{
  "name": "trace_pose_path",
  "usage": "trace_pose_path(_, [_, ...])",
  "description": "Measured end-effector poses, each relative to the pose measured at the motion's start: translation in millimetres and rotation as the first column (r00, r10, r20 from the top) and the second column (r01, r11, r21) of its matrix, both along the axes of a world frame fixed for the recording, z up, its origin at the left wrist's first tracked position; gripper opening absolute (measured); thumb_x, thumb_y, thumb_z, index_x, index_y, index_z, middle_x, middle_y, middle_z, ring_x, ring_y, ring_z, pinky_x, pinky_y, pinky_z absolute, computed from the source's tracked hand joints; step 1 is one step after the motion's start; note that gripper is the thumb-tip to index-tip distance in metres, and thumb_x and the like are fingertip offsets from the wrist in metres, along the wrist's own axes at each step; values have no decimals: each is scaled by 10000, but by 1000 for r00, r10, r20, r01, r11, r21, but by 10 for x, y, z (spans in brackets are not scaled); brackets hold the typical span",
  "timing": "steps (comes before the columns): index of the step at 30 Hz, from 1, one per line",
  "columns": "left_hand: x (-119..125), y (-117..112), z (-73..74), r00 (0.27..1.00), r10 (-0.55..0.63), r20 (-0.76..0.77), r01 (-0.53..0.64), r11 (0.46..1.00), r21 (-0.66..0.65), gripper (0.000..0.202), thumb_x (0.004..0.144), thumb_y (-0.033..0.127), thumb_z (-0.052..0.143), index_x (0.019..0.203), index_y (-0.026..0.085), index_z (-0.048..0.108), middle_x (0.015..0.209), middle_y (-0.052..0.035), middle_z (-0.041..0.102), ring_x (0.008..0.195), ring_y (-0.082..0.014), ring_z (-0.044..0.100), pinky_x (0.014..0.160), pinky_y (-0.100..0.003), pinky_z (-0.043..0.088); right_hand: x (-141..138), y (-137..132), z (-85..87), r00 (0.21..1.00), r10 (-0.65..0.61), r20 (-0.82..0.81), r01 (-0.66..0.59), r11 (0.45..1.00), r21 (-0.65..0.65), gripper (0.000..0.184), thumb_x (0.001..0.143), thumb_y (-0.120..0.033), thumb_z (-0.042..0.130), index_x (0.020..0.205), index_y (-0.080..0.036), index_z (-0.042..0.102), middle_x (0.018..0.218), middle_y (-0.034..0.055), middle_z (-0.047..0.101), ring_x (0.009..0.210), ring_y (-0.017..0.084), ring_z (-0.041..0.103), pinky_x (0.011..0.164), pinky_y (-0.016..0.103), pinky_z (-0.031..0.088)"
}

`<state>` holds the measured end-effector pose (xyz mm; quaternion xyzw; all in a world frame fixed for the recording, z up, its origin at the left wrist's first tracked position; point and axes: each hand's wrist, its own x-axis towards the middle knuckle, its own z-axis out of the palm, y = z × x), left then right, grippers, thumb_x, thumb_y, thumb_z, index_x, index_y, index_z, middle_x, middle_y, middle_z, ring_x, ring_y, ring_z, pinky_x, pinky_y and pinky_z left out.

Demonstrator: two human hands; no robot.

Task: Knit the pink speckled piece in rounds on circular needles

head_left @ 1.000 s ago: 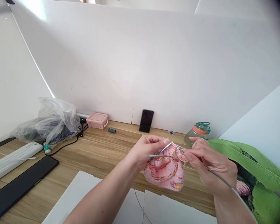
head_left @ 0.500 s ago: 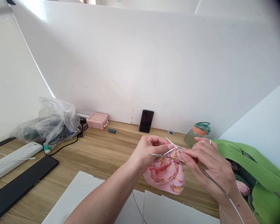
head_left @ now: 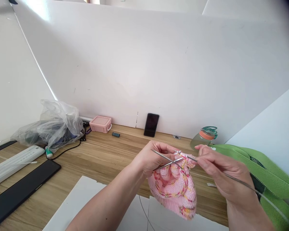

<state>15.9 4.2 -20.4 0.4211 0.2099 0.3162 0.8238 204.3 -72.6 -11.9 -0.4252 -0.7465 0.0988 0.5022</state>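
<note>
My left hand [head_left: 154,157] is closed round the top edge of a pink knitted piece [head_left: 174,189] with yellow and red flecks, and it pinches thin metal knitting needles [head_left: 167,159] that cross just above the fabric. My right hand [head_left: 219,171] pinches another needle whose grey cable [head_left: 243,183] trails back over my wrist to the right. The knitted piece hangs below both hands over the desk's front edge. The needle tips meet between my two hands.
A wooden desk [head_left: 103,157] has white partition walls behind. On it are a crumpled plastic bag [head_left: 50,126], a pink box [head_left: 100,124], a black phone [head_left: 151,124] leaning on the wall, a bottle with an orange lid [head_left: 203,137], a green bag [head_left: 267,179], white sheets [head_left: 86,205] and a black slab [head_left: 21,189].
The knitted piece now hangs lower and longer beneath my hands. My right hand has shifted slightly right and its needle lies flatter; my left hand's needles have re-crossed.
</note>
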Motion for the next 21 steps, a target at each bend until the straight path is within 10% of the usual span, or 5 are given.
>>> trace_pose_path(5, [46, -60, -6, 1000, 3, -17, -2, 1000, 29, 386, 455, 348, 909, 691, 86, 750, 593, -34, 659, 534, -81, 550, 539, -198, 403, -60, -5, -16, 932, -227, 283, 166, 960, 224, 128, 853, -367, 651, 865, -240, 641, 671, -17, 527, 669, 163, 495, 967, 454, 366])
trace_pose_path(10, [100, -147, -90, 993, -118, -29, 121, 983, 136, 324, 551, 359, 871, 685, 91, 747, 560, -4, 608, 487, -52, 464, 484, -201, 303, -83, 58, -100, 883, -112, 456, 114, 993, 24, 839, 643, -860, 471, 1170, -211, 553, 1065, 114, 650, 1080, 333, 585, 956, 493, 439])
trace_pose_path(16, [75, -80, -48, 1000, 11, -3, -10, 994, 110, 299, 559, 346, 863, 698, 104, 757, 638, -25, 650, 562, -71, 505, 564, -211, 360, -60, 80, -89, 874, -291, 389, 123, 907, 403, 643, 694, -643, 697, 1161, -217, 580, 855, 59, 611, 841, 250, 592, 1046, 567, 355])
trace_pose_path(21, [52, -86, -41, 998, -12, -69, 25, 982, 187, 344, 562, 383, 853, 719, 93, 756, 563, -6, 595, 491, -67, 444, 490, -218, 293, -46, 97, -104, 862, -311, 401, 186, 929, 321, 698, 699, -764, 566, 1115, -204, 562, 865, 71, 614, 876, 273, 604, 1058, 582, 331])
